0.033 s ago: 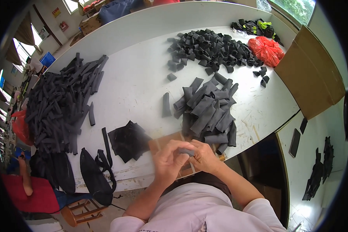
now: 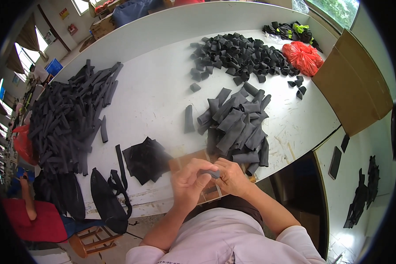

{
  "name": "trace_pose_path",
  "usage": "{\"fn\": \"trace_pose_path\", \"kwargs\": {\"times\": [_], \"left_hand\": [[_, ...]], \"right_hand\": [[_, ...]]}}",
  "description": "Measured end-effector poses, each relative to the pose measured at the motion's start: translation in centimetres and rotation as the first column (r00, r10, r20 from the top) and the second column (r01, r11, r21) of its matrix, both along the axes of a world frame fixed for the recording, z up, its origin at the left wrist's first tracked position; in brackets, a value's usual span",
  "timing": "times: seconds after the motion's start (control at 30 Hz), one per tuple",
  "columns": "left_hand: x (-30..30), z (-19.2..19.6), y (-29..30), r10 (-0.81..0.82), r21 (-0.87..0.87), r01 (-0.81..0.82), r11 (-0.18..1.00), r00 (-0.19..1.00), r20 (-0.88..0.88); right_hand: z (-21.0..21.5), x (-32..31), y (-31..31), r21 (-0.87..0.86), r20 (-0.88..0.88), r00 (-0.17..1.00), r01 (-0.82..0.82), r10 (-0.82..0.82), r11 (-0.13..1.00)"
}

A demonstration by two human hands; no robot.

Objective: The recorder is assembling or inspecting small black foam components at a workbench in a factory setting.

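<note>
My left hand [image 2: 190,182] and my right hand [image 2: 232,178] are pressed together at the table's near edge. Between their fingers they hold a small dark grey tube piece [image 2: 213,174]; most of it is hidden by my fingers. Under my hands lies a brown board [image 2: 185,162] on the white table [image 2: 158,92]. Just beyond my right hand is a heap of flattened grey sleeves [image 2: 237,121]. A stack of black flat pieces [image 2: 146,159] lies left of my left hand.
A big pile of long black tubes [image 2: 68,119] fills the table's left end. Short cut pieces [image 2: 240,55] and a red bag [image 2: 302,57] lie at the back, with cardboard [image 2: 352,83] at right. A black bag [image 2: 108,193] hangs off the near edge. Another person [image 2: 26,211] sits far left.
</note>
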State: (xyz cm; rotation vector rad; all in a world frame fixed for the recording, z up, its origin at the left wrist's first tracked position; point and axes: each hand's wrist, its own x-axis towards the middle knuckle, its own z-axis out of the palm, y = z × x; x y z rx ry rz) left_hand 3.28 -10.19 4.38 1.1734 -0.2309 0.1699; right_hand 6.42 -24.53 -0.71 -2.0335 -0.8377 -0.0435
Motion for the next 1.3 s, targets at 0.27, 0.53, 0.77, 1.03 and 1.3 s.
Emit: {"fn": "trace_pose_path", "kwargs": {"times": [0.27,0.53,0.77,1.03,1.3], "left_hand": [[-0.3,-0.8,1.6,0.098,-0.384,-0.126,0.914,0.991,-0.092],[-0.1,-1.7,1.5,0.100,-0.156,-0.109,0.982,0.993,-0.067],[1.4,-0.3,1.0,-0.109,0.043,0.112,0.993,0.992,-0.069],[1.0,-1.2,0.1,0.020,0.469,0.042,0.882,0.992,-0.127],[0.6,-4.7,5.4,0.627,0.478,-0.559,0.677,0.778,0.023]], "right_hand": [[3.8,0.7,0.5,-0.102,0.116,0.993,0.014,-0.002,0.995],[0.7,0.0,0.7,-0.117,0.140,0.990,0.024,-0.007,0.993],[2.9,-0.2,0.2,-0.091,0.101,0.993,0.072,-0.063,0.993],[-2.0,-0.3,0.7,0.034,-0.045,0.998,0.045,-0.043,0.998],[8.0,1.5,0.0,0.566,-0.542,0.823,0.206,0.172,0.798]]}}
